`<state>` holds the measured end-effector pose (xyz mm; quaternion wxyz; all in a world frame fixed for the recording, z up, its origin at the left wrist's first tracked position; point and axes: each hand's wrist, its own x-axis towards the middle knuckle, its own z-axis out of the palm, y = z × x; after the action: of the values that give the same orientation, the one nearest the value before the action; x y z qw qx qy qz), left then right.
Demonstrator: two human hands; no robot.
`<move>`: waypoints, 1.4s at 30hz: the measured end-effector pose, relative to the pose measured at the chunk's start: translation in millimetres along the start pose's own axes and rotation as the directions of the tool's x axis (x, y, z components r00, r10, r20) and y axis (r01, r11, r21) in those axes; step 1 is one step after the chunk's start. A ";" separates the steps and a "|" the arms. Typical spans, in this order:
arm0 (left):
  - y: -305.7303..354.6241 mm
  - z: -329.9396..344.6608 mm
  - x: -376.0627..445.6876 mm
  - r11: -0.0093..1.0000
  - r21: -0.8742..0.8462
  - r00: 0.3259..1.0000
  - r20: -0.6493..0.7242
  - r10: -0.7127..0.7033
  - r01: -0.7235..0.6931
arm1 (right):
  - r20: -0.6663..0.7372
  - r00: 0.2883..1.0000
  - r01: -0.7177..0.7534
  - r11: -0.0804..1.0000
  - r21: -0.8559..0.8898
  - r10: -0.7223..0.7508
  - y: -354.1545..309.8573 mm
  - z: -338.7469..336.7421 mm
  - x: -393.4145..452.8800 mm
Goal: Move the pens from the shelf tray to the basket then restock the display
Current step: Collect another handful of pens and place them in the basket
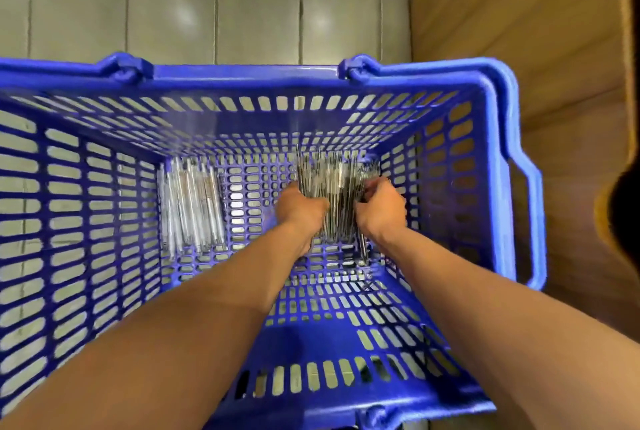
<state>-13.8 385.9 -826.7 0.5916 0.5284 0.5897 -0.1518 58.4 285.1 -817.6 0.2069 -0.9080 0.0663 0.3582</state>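
1. Pens (334, 194): dark bundle with silvery parts, lying on basket floor, right half, near far right corner. Motion blur, so single pens hard to tell apart.
2. Left hand (300, 208) curls round left side of the dark bundle, fingers tucked against it.
3. Right hand (381, 206) grips right side of same bundle, fingers bent over its edge. Both hands clamped on the pens, one each side, bundle between them.
4. One loose dark pen (363, 249) lies just beside the bundle, near the right wrist.
5. Second pile, pale pens (190, 204), whitish or clear barrels, lies on basket floor at left side, well apart from the hands, untouched.
6. Basket (242, 78): blue plastic, slotted walls and floor, seen from above. Both bare forearms reach down into it from the near edge.
7. Handle (526, 166), blue, folded down along right rim outside.
8. Floor (214, 3) under basket: grey planks or tiles, shiny patches.
9. Brown surface (519, 14) to the right of basket, cannot tell what it is.
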 end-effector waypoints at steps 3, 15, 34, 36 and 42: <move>-0.4 -2.3 -5.4 0.993 0.115 1.000 0.021 -0.013 0.010 | 0.024 1.000 0.004 1.000 -0.023 -0.003 -0.4 -3.9 -3.3; 4.7 -25.2 -17.8 0.970 0.229 0.987 0.152 0.043 -0.078 | 0.173 0.985 0.000 1.000 0.014 -0.003 17.1 -14.6 -25.5; 13.4 -121.6 -199.5 0.997 0.037 0.973 0.221 0.062 -0.072 | 0.177 0.983 -0.059 0.848 0.526 -0.042 13.3 -103.1 -194.7; 6.9 -130.8 -229.9 0.997 -0.009 0.966 0.248 0.073 -0.073 | 0.160 0.985 -0.040 0.811 0.584 -0.066 12.3 -115.6 -222.2; -33.8 -149.6 -292.8 0.979 -0.125 0.960 0.210 0.184 -0.160 | 0.050 0.982 0.090 0.683 0.725 -0.183 29.0 -131.1 -291.0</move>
<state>-196.9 363.0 -552.5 0.6917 0.5253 0.4794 -0.1257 -81.5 195.3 -543.6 0.5753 -0.7340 0.1210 0.3402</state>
